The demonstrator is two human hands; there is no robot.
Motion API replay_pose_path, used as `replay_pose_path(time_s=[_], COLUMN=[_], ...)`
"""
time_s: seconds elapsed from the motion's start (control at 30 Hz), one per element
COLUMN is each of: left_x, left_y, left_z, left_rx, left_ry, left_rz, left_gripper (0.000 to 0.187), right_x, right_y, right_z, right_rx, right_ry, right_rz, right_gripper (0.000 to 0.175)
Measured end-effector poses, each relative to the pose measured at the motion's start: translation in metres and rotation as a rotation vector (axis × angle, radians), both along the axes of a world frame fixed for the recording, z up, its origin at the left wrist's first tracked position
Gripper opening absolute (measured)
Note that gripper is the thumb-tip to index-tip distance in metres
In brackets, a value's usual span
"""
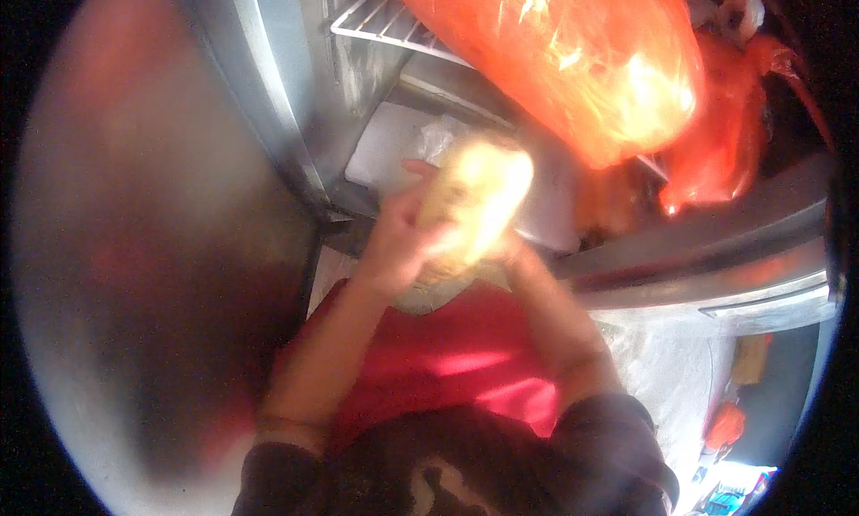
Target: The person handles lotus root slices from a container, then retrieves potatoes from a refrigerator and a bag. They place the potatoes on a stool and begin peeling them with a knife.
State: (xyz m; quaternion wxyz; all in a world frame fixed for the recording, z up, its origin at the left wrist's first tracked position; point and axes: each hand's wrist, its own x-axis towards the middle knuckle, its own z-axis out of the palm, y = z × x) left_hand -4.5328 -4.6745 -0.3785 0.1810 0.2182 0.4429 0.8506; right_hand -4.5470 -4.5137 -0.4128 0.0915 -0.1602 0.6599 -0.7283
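Note:
Between my two hands is a pale yellow, rounded package or block of food (480, 194), blurred and overexposed; I cannot tell exactly what it is. My left hand (406, 237) grips its left side, with the thumb across the near face. Around the lower right side is my right hand (507, 248), its fingers mostly hidden behind the yellow thing. Both hands are in front of an open steel refrigerator cabinet, above its bottom ledge. Behind the yellow thing, a white sheet or tray (386, 144) lies on the cabinet floor, with a crumpled clear plastic piece (436, 137) on it.
A large full orange-red plastic bag (570, 60) bulges over a white wire shelf (402, 36). Another red bag (718, 127) hangs to its right. A steel door (154, 248) stands along my left. Pale floor (671, 368) and several blurred items are at lower right.

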Motion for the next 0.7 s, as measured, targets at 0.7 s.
replay_pose_path(time_s=[0.7], left_x=[-0.021], left_y=[-0.014], left_z=[-0.036], left_rx=[-0.347], left_ry=[-0.090], left_rz=[-0.104], left_gripper=[0.048], right_x=[0.014], right_y=[0.060], right_z=[0.011], right_rx=[-0.357], right_ry=[-0.265], right_rz=[-0.515], right_gripper=[0.053])
